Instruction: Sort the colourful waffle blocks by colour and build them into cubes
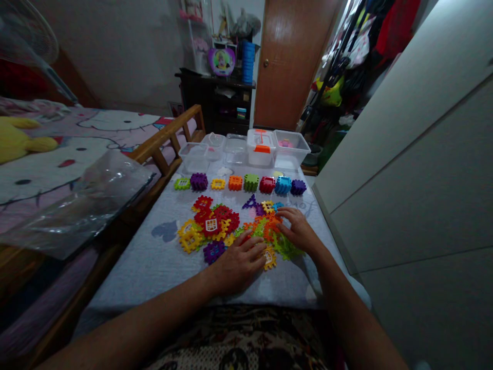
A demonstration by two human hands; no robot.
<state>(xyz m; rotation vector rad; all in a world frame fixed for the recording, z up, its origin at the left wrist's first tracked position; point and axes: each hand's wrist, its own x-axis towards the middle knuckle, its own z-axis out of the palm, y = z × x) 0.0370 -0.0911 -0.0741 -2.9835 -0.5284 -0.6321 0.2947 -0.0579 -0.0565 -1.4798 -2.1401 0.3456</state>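
A loose pile of flat plastic interlocking building pieces lies before me on the table. My left hand [242, 261] rests low over the front of the pile, fingers stretched out, beside a yellow piece [270, 258] with a white window insert. My right hand [297, 229] is at the pile's right side, its fingers apart around orange pieces [271, 223]; nothing shows held in it. Light green pieces [287, 248] lie under and below that hand. To the left are red pieces [203, 216], yellow pieces [190, 240] and a purple piece [213, 252].
Behind the pile runs a row of colour-sorted stacks, including purple [198, 181], orange [235, 183], green [251, 182] and blue [283, 185]. Clear plastic boxes [194, 157] and an orange-latched box [261, 154] stand at the table's far end. A wooden bed rail [165, 134] borders the left, a pale cabinet [404, 154] the right.
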